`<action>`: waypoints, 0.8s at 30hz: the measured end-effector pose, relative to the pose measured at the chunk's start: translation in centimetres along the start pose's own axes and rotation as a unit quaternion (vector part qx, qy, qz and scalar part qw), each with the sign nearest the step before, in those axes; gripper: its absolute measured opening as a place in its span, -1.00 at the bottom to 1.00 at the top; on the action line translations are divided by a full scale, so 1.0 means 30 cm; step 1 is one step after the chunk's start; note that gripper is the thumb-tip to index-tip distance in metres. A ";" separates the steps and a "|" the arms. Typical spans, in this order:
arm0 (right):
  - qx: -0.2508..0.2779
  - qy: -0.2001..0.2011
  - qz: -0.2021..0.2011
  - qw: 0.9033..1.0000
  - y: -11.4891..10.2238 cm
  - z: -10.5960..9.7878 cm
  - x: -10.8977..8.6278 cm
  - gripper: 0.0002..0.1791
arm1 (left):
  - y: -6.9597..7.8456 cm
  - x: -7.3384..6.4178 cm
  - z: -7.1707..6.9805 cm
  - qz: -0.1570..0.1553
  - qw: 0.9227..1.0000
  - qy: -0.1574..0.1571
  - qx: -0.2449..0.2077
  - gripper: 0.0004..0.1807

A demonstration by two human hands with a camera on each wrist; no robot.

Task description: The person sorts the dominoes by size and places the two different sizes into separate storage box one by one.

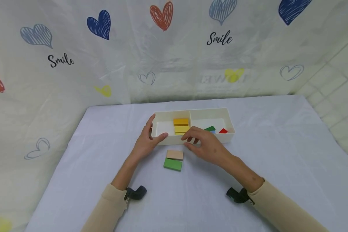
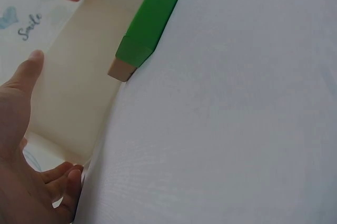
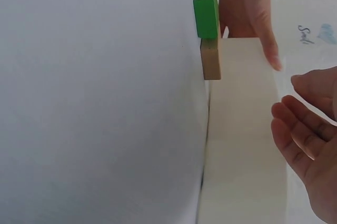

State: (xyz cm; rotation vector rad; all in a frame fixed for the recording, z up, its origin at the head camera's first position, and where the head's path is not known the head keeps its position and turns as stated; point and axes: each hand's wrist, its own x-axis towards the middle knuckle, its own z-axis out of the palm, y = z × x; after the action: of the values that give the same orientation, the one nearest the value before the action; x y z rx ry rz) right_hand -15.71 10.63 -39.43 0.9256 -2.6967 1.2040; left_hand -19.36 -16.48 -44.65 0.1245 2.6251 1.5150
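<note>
A white two-compartment box (image 1: 168, 140) lies lengthwise across the table. My left hand (image 1: 145, 141) grips its left end, thumb over the front rim and fingers at the end wall. My right hand (image 1: 206, 145) hovers at the front rim near the divider, fingers loosely bent, thumb apart, nothing between them. An orange block (image 1: 181, 122) and yellow blocks (image 1: 181, 129) lie in the left compartment. The right one holds a green piece (image 1: 210, 128), a bit of blue and a red piece (image 1: 223, 131), partly hidden by the front wall and my right hand.
In front of the box, a light wooden block (image 1: 175, 155) and a green block (image 1: 172, 164) lie side by side on the white tablecloth (image 1: 75, 180). Behind the table hangs a sheet (image 1: 179, 54) printed with hearts and words.
</note>
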 end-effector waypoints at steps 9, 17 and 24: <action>-0.008 -0.034 0.019 0.999 0.001 0.024 -0.007 -0.82 | -0.015 -0.007 0.008 -0.002 1.000 -0.001 -0.007 0.07; -0.020 -0.060 0.020 0.998 0.001 0.027 -0.010 -0.81 | -0.011 -0.008 0.003 -0.001 1.000 -0.004 -0.010 0.07; -0.009 -0.080 0.004 0.997 0.001 0.036 -0.009 -0.80 | -0.007 -0.006 0.001 -0.001 1.000 -0.004 -0.010 0.07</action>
State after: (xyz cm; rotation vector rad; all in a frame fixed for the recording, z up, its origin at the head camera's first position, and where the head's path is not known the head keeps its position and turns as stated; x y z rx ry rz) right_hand -15.31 10.03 -40.26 1.0532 -2.8291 1.1530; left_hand -19.16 -16.57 -44.83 0.1251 2.6027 1.5359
